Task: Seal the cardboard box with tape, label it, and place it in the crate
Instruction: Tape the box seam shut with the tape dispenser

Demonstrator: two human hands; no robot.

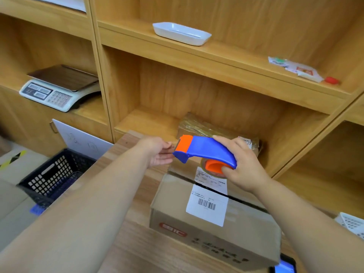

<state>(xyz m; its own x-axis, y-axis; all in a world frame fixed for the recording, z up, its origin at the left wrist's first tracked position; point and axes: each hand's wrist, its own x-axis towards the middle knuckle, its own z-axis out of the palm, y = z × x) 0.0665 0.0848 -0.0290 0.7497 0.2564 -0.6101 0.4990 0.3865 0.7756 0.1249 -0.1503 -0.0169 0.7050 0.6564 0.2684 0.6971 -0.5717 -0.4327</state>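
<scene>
A brown cardboard box [212, 231] lies on the wooden table [126, 243], its top flaps closed with a dark seam showing. A white barcode label [208, 201] sits across that seam. My right hand [242, 166] grips a blue and orange tape dispenser [204, 150] above the far end of the box. My left hand [159, 152] is at the dispenser's orange front end, fingers apart, touching or nearly touching it. A dark plastic crate [53, 178] stands lower at the left of the table.
Wooden shelves rise behind the table. A taped parcel [199, 127] sits in the lower shelf bay behind the dispenser. A weighing scale [59, 87] is on the left shelf, a white tray [181, 33] higher up, packets [295, 69] at right. A phone [283, 265] lies near the box.
</scene>
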